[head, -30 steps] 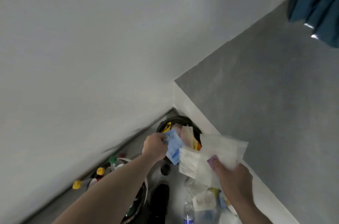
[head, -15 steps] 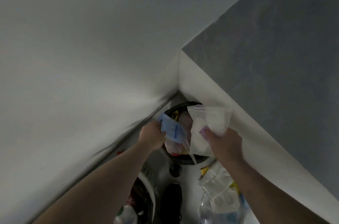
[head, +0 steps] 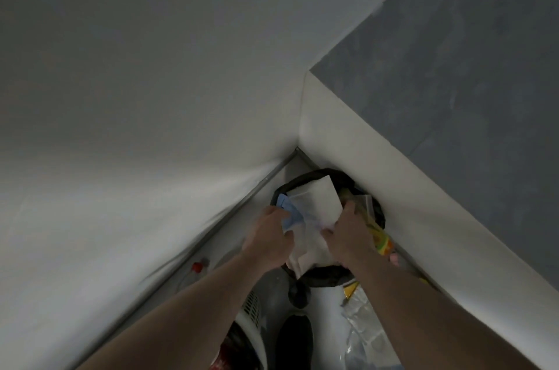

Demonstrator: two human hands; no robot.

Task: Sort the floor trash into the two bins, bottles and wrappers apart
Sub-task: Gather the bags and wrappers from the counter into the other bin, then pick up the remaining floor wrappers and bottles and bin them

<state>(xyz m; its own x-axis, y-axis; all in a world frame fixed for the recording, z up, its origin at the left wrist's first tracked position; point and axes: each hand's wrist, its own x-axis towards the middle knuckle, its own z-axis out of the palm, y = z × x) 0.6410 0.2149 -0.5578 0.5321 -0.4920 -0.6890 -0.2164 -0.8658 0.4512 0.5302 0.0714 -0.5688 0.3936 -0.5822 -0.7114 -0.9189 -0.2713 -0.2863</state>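
Both hands, left point(head: 270, 238) pinching a blue wrapper point(head: 289, 212) and right point(head: 348, 233) gripping white plastic wrappers point(head: 314, 203), press the bundle over the black-lined bin point(head: 326, 279) in the corner; such film looks light, limp and slippery, best bunched whole.

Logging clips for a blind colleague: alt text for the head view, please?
Both hands push wrappers into a black-lined bin in the room corner: the left hand grips a blue wrapper, the right hand white wrappers.
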